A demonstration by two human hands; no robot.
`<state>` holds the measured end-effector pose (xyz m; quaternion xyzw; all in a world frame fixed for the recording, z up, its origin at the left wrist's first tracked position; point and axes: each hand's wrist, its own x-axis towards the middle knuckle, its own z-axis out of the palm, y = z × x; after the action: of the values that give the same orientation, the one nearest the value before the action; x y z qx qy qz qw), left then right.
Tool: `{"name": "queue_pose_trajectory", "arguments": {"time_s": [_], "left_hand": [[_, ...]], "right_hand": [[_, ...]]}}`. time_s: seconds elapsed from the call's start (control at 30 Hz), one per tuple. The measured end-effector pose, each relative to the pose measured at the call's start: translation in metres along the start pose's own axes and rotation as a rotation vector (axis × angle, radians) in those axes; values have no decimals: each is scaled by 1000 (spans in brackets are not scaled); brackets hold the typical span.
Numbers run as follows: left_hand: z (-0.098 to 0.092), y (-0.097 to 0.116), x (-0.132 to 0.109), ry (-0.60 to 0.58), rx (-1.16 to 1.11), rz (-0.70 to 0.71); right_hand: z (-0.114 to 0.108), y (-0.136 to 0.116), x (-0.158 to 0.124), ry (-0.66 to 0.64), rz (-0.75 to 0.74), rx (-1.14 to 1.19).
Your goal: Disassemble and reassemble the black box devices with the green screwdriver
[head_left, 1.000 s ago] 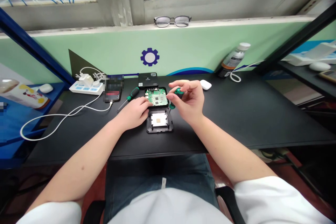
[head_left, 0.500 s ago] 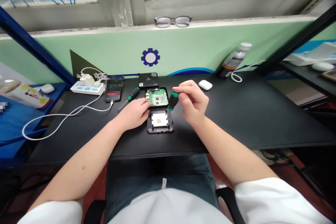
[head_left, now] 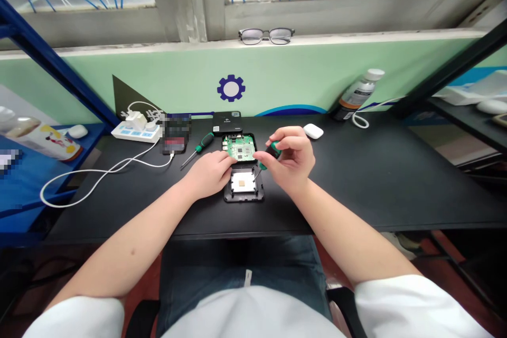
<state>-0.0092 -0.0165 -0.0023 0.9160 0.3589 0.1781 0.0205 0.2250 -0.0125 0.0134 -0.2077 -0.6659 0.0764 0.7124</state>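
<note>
My right hand (head_left: pixel 291 161) has its fingers wrapped round the green-and-black handle of a screwdriver (head_left: pixel 273 150). The shaft slants down to the left, its tip at the right edge of a silver metal plate (head_left: pixel 243 181). That plate, with a small tan pad in its middle, sits inside a black plastic cover (head_left: pixel 243 199) lying on the desk. My left hand (head_left: pixel 209 173) is closed at the cover's upper left corner, thumb low and fingertips bent over the far edge. Just beyond, a green circuit board (head_left: pixel 241 149) lies in its black case, close to the left fingertips.
A second screwdriver (head_left: pixel 204 142) lies left of the board. Behind stands a black box (head_left: pixel 227 122). A phone (head_left: pixel 175 140) on a white cable and a power strip (head_left: pixel 137 131) are at left. A white earbud case (head_left: pixel 313 131) and a bottle (head_left: pixel 358 95) are at right.
The screwdriver has gone from nearly upright to leaning, its handle tipped to the right, and my right fingers have shifted round it. My left hand stays at the cover; the view has moved slightly.
</note>
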Motion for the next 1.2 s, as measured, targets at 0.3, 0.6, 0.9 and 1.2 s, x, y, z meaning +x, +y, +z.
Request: {"name": "queue_pose_trajectory", "arguments": {"time_s": [0.3, 0.6, 0.9, 1.2], "left_hand": [[2, 21, 2, -56, -108, 114], [3, 24, 4, -76, -122, 110], [0, 22, 3, -143, -160, 84], [-2, 23, 4, -172, -164, 72]], "right_hand": [[-2, -6, -2, -53, 105, -7], [14, -9, -7, -81, 201, 191], [3, -7, -6, -132, 109, 218], [7, -3, -3, -54, 42, 59]]}}
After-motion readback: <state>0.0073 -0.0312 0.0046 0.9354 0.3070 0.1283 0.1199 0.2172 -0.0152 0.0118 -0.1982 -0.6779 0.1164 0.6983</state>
